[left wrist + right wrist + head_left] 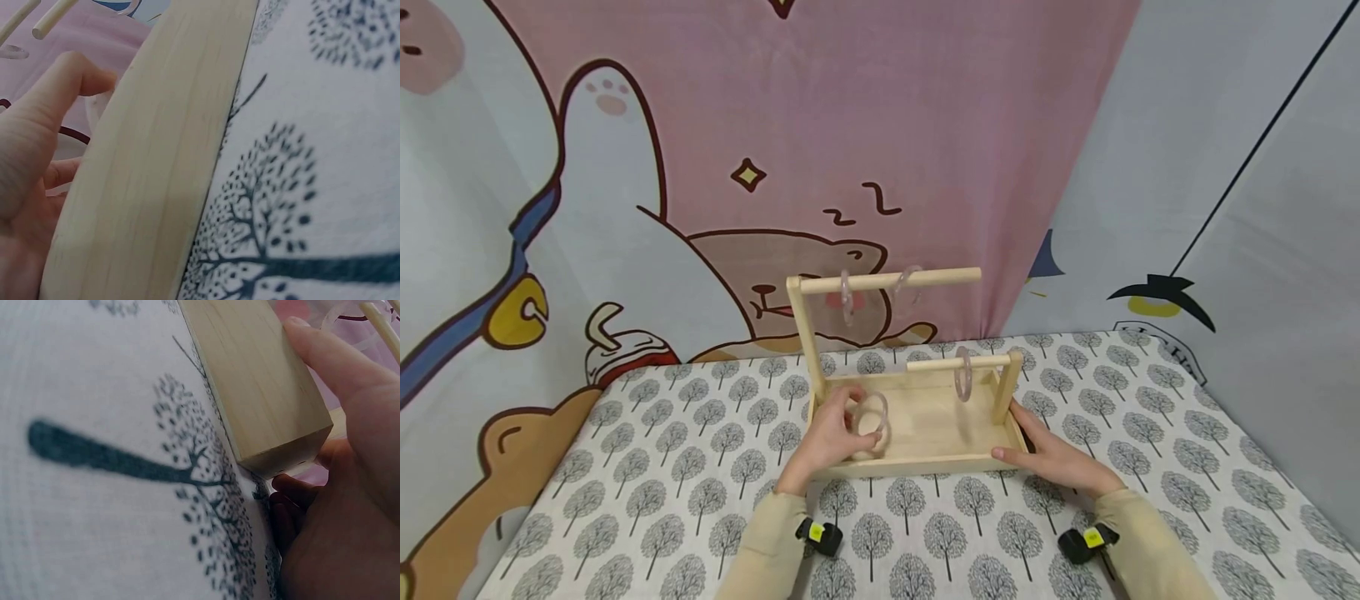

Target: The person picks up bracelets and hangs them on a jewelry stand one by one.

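Observation:
A wooden jewelry stand with a shallow tray base and two horizontal bars occupies the table's middle. At the tray's left end, my left hand holds a translucent pinkish bangle between thumb and fingers. In the left wrist view the tray's front wall hides most of that bangle. My right hand grips the tray's right front corner, its thumb on the front wall and fingers at the side. Two similar bangles hang on the tall bar; another bangle hangs on the low bar.
A white cloth printed with dark trees covers the table. Behind it hangs a curtain with cartoon animals. The tall bar's free end points right; the low bar's free end points left. Each wrist bears a small black camera.

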Available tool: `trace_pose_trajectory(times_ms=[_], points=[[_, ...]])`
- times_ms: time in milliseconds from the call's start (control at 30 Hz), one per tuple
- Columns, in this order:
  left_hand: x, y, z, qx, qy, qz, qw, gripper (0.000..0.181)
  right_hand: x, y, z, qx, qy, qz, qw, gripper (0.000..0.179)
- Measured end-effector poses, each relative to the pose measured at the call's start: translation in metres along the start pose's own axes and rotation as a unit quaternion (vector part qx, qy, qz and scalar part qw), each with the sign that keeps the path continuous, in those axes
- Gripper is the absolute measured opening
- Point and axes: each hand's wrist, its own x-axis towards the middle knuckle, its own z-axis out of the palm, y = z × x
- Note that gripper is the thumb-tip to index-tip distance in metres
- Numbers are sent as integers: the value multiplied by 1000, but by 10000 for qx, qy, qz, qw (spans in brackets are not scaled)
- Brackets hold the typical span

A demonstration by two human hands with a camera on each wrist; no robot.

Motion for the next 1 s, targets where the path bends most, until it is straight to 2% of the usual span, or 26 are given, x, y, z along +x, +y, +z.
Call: trace_pose_trajectory(times_ms=[200,600,833,1000], points=[[2,1,1,83,160,117,9998,64,-1,-1,-1,14,-27,-54,10000,94],[4,5,0,31,146,284,9995,68,2,-2,0,67,-77,-66,9999,94],[5,11,2,25,114,131,9998,70,3,-4,0,-131,-51,-218,9997,95],[6,15,4,8,120,188,9997,69,2,-4,0,-188,-55,-304,9993,96]])
